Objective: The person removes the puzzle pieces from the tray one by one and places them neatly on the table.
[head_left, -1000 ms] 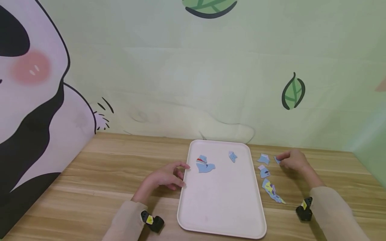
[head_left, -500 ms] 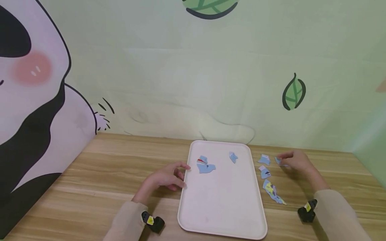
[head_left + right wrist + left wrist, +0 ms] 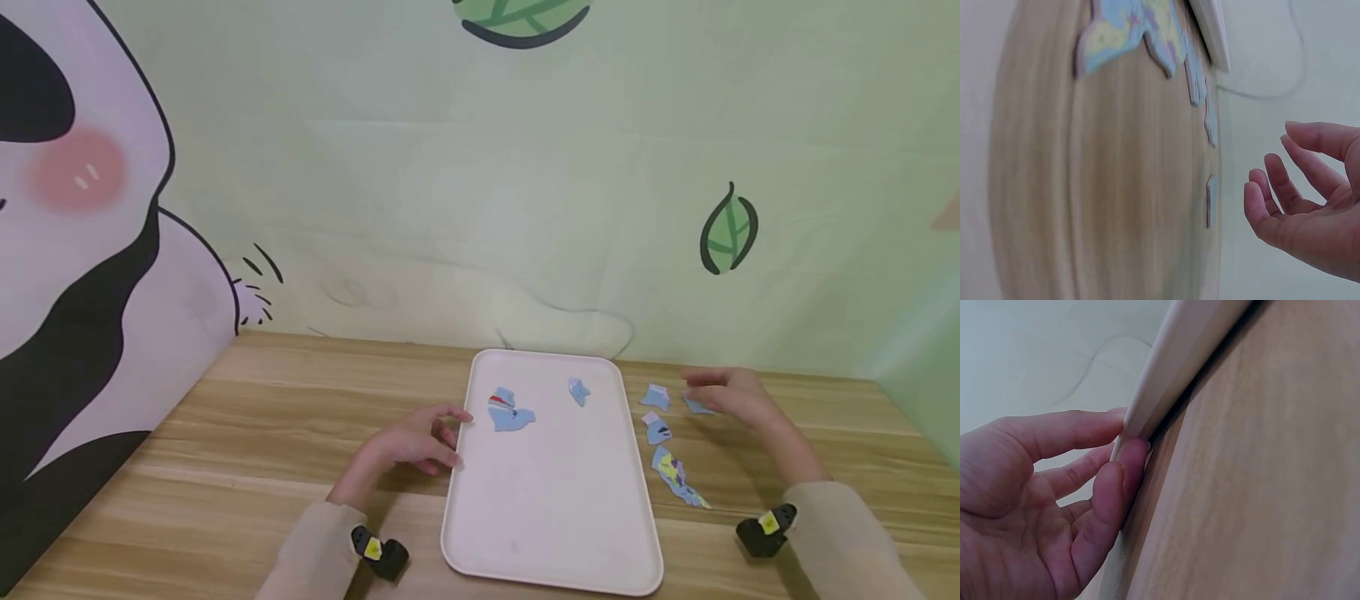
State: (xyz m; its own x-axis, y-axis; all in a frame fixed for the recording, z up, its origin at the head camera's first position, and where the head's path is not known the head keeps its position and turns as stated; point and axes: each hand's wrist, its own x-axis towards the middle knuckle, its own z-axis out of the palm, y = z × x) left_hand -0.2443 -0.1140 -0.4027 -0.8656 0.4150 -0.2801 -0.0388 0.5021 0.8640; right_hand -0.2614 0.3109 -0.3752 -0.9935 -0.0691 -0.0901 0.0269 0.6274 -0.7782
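With its fingertips against the left rim, my left hand (image 3: 416, 437) touches a white tray (image 3: 555, 500); thumb and index finger sit apart along the edge. The left wrist view has those fingers (image 3: 1110, 487) at the tray's outer wall. To the right, my right hand (image 3: 733, 398) hovers by a small blue puzzle piece (image 3: 699, 407) that lies on the table. Loosely bent and holding nothing, its fingers show a gap from that piece in the right wrist view. On the tray lie a red-striped piece (image 3: 503, 396), a larger blue piece (image 3: 512, 419) and a separate blue piece (image 3: 578, 390).
Between tray and right hand lie a blue-and-white piece (image 3: 656, 397), another with a dark mark (image 3: 658, 429) and a long yellow-blue cluster (image 3: 675, 475). The wooden table (image 3: 247, 417) meets a green wall cloth (image 3: 420, 208) at the back.
My right hand has let go of the blue piece, and its fingers have lifted and spread. The piece stays on the table, turned slightly. The left hand and tray keep their places.
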